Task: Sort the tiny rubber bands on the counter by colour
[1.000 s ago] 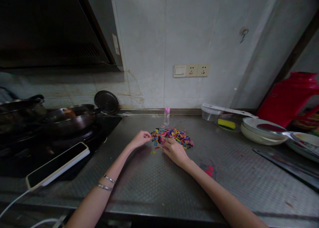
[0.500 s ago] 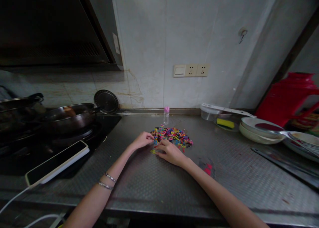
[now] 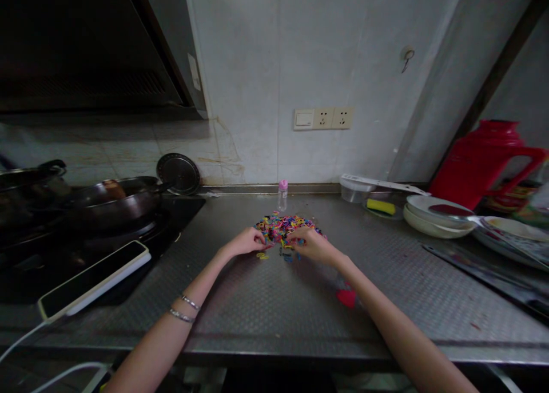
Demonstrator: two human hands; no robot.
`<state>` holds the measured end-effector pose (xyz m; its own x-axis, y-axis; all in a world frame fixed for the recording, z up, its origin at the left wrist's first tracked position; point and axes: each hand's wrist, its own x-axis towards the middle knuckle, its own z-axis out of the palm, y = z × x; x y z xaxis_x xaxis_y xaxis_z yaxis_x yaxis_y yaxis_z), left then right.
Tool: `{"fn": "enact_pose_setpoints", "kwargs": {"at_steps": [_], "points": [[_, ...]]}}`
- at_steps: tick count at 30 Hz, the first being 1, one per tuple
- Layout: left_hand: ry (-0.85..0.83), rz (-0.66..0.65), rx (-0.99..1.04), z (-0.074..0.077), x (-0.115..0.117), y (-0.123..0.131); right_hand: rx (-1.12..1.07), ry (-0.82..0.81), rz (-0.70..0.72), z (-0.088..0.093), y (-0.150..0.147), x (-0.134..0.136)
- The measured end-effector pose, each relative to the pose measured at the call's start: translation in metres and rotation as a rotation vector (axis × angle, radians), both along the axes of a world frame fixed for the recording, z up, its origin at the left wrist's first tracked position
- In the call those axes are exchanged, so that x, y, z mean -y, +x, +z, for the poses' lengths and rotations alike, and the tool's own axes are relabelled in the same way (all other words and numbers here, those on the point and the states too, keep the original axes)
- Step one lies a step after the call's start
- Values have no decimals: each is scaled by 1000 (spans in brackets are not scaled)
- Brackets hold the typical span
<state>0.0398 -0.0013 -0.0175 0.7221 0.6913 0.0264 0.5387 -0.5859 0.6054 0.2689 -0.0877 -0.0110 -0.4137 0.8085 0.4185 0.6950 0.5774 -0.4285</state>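
Note:
A heap of small multicoloured elastic bands (image 3: 278, 226) lies on the steel counter (image 3: 266, 301). My left hand (image 3: 245, 242) rests at the heap's left edge with its fingers curled into a pinch; what it pinches is too small to name. On the heap's front right side, my right hand (image 3: 312, 244) also has its fingers curled and pinching among the bands. A few loose bands, one yellow (image 3: 261, 256), lie just in front of the heap. A small clear bottle with a pink cap (image 3: 282, 194) stands upright behind the heap.
A phone on a cable (image 3: 92, 278) lies at the left beside a dark stove with pans (image 3: 115, 201). Plates (image 3: 433, 218), a clear container with a sponge dish (image 3: 364, 193) and a red thermos jug (image 3: 484, 161) stand at the right. A red patch (image 3: 346, 297) marks the counter.
My right hand has moved from the heap's front to its right side, up onto the bands. The left hand stays at the left edge. The view has shifted slightly.

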Motion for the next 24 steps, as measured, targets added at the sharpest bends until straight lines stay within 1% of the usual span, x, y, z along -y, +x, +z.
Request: {"fn": "enact_pose_setpoints", "kwargs": {"at_steps": [4, 7, 11, 14, 19, 24], "points": [[25, -4, -30, 1, 1, -2, -32, -154, 60, 0, 0, 0], [16, -12, -39, 2, 1, -2, -37, -195, 66, 2, 1, 1], [31, -43, -34, 2, 2, -1, 16, -226, 16, 1, 1, 3], [44, -54, -23, -1, 1, 0, 66, -231, 44, -2, 0, 4], [36, -19, -4, -6, -1, 1, 108, -188, 78, -3, -3, 5], [19, -12, 26, -4, -1, 2, 133, -154, 91, -1, -7, 8]]}}
